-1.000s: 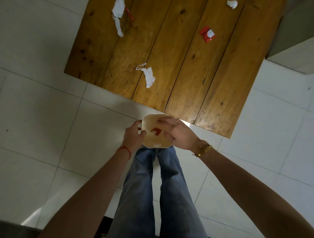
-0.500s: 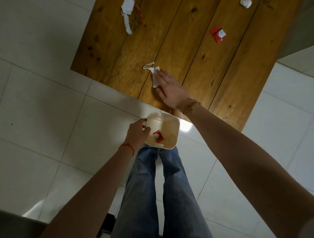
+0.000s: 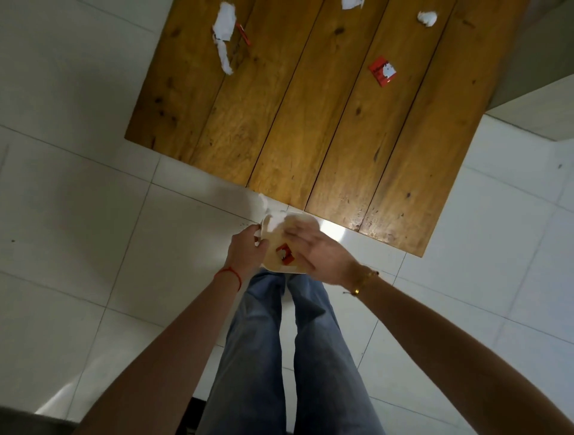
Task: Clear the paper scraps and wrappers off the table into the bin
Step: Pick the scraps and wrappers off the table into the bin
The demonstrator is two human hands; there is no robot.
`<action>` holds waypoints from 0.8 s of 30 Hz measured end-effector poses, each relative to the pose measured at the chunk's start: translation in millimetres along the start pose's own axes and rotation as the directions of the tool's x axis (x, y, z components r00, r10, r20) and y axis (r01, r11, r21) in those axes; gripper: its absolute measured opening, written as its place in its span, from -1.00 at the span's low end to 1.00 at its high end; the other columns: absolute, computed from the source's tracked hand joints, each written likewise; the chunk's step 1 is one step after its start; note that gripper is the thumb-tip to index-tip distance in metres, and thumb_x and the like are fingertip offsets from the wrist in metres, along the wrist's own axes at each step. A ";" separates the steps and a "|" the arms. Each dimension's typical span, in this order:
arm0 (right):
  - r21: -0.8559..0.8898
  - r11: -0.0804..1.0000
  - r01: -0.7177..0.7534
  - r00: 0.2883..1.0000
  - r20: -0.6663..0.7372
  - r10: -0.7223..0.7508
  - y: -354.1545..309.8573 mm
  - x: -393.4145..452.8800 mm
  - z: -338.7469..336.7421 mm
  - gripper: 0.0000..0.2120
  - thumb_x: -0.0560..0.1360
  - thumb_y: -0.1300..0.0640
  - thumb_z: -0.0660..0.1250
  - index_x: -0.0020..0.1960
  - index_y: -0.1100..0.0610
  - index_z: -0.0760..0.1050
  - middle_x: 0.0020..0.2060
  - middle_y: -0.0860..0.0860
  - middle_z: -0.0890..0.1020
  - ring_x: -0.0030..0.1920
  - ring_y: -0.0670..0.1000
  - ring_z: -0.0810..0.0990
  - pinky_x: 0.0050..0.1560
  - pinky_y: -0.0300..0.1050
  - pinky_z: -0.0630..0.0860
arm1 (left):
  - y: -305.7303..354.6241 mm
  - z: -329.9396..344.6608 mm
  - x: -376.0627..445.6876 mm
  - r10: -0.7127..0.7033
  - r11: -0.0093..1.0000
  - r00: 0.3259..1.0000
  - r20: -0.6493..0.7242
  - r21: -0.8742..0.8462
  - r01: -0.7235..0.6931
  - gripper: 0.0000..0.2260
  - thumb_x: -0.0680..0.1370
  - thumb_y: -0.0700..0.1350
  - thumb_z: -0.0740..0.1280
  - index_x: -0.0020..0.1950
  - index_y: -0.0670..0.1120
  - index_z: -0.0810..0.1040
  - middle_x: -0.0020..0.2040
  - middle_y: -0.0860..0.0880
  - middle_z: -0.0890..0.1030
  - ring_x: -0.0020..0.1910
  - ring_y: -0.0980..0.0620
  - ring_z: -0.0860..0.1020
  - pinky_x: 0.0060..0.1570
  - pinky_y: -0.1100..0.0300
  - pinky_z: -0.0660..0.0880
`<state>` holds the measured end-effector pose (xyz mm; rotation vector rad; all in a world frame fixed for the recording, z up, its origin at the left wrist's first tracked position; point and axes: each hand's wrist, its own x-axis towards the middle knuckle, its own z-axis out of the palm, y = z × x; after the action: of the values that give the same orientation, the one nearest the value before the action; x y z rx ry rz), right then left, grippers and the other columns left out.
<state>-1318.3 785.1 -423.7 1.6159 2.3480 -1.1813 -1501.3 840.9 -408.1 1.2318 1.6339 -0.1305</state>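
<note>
My left hand [image 3: 245, 251] grips the left rim of a small cream bin [image 3: 275, 245], held just off the near edge of the wooden table [image 3: 310, 124]. A red wrapper [image 3: 285, 254] lies inside the bin. My right hand [image 3: 323, 257], blurred, is over the bin's right side. A torn white paper scrap [image 3: 267, 212] trails from its fingertips across the bin's far-left rim. On the table lie a long white scrap [image 3: 224, 37] with a red strip [image 3: 243, 33] beside it, a red wrapper [image 3: 384, 72], a crumpled white piece [image 3: 427, 18] and another white scrap [image 3: 352, 3] at the top edge.
I stand on a white tiled floor, my legs in blue jeans [image 3: 279, 357] below the bin. A grey-white cabinet [image 3: 534, 77] stands against the table's right side.
My right hand took the white scrap from the table's near part and drew it back over the bin. The left hand has kept hold of the bin.
</note>
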 end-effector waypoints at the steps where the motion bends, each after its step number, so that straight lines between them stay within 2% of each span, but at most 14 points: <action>1: 0.041 0.999 -0.032 0.999 -0.009 0.033 -4.8 -5.0 4.2 -0.46 0.59 -0.07 -0.09 0.47 0.17 0.25 0.47 0.10 0.29 0.52 0.06 0.13 0.50 0.01 0.15 | -0.7 -0.8 -1.2 -0.003 1.000 1.000 -0.001 -0.005 0.003 -0.68 0.49 -0.20 0.26 0.23 -0.18 0.51 0.10 -0.18 0.63 0.04 -0.10 0.59 -0.11 0.21 0.42; 6: 0.189 0.970 -0.154 0.980 -0.099 0.175 -26.2 -13.4 10.0 -0.35 0.58 -0.21 -0.21 0.48 0.15 0.25 0.48 0.07 0.28 0.52 0.05 0.14 0.48 0.05 0.19 | -1.8 -5.9 -6.4 -0.012 1.000 1.000 -0.019 -0.028 0.011 -0.67 0.50 -0.19 0.26 0.26 -0.16 0.50 0.11 -0.18 0.62 -0.06 -0.01 0.55 -0.13 0.23 0.40; 8: 0.185 0.968 -0.167 0.969 -0.153 0.196 -26.7 -5.2 6.4 -0.44 0.61 -0.13 -0.10 0.46 0.16 0.27 0.48 0.10 0.26 0.50 0.09 0.18 0.46 0.07 0.23 | -1.7 -8.4 -5.4 -0.010 1.000 1.000 -0.026 -0.026 0.009 -0.67 0.50 -0.18 0.26 0.27 -0.14 0.50 0.11 -0.18 0.63 -0.02 -0.05 0.58 -0.13 0.24 0.39; 10: 0.131 0.981 -0.145 0.963 -0.210 0.170 -23.8 10.9 2.1 -0.56 0.61 0.00 0.02 0.41 0.16 0.33 0.49 0.10 0.22 0.50 0.11 0.16 0.45 0.08 0.24 | -3.1 -10.1 -2.0 -0.002 1.000 1.000 -0.030 -0.026 0.001 -0.66 0.49 -0.18 0.26 0.26 -0.12 0.51 0.09 -0.17 0.64 -0.07 0.00 0.56 -0.13 0.25 0.39; 12: 0.082 0.992 -0.096 0.967 -0.230 0.113 -21.6 31.9 -5.1 -0.60 0.60 0.04 0.04 0.36 0.16 0.38 0.50 0.11 0.23 0.51 0.12 0.14 0.48 0.07 0.18 | -5.4 -11.5 2.0 0.008 1.000 1.000 -0.027 -0.021 -0.009 -0.66 0.49 -0.17 0.27 0.27 -0.12 0.51 0.08 -0.16 0.64 -0.08 0.01 0.56 -0.12 0.25 0.40; 14: 0.012 0.999 -0.032 0.978 -0.208 0.034 -21.3 51.4 -9.2 -0.60 0.61 0.04 0.02 0.32 0.17 0.44 0.47 0.12 0.30 0.50 0.13 0.18 0.49 0.06 0.14 | -7.4 -13.2 4.7 0.024 1.000 0.999 -0.023 -0.017 -0.025 -0.65 0.49 -0.16 0.27 0.27 -0.12 0.50 0.07 -0.16 0.65 -0.03 -0.04 0.60 -0.11 0.24 0.42; 17: -0.072 0.997 0.004 0.987 -0.157 -0.015 -22.2 68.3 -6.9 -0.58 0.62 0.08 0.00 0.29 0.22 0.49 0.35 0.11 0.47 0.45 0.14 0.30 0.46 0.08 0.22 | -8.4 -17.4 6.3 0.038 0.999 0.999 -0.027 -0.008 -0.038 -0.65 0.49 -0.16 0.27 0.28 -0.13 0.50 0.06 -0.16 0.65 -0.04 -0.04 0.60 -0.10 0.24 0.42; 20: -0.090 0.996 -0.017 0.982 -0.187 0.000 -24.9 66.2 -9.3 -0.63 0.60 0.15 0.06 0.30 0.24 0.47 0.29 0.10 0.52 0.43 0.12 0.34 0.40 0.05 0.31 | -8.9 -22.2 5.7 0.026 1.000 0.999 -0.029 -0.007 -0.027 -0.64 0.49 -0.16 0.27 0.28 -0.14 0.49 0.09 -0.15 0.64 -0.07 -0.01 0.58 -0.12 0.25 0.41; 24: -0.037 0.999 -0.002 0.967 -0.253 -0.008 -38.2 42.1 -22.0 -0.64 0.61 0.12 0.07 0.29 0.21 0.48 0.26 0.09 0.53 0.35 0.07 0.42 0.36 -0.01 0.36 | -6.3 -31.4 -0.3 0.016 1.000 0.999 -0.041 -0.006 -0.016 -0.63 0.49 -0.15 0.28 0.30 -0.13 0.48 0.11 -0.16 0.63 -0.02 -0.04 0.59 -0.11 0.24 0.40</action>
<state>-1360.7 825.1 -405.7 1.8509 2.5028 -0.9758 -1526.5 856.7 -396.5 1.2499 1.6584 -0.0903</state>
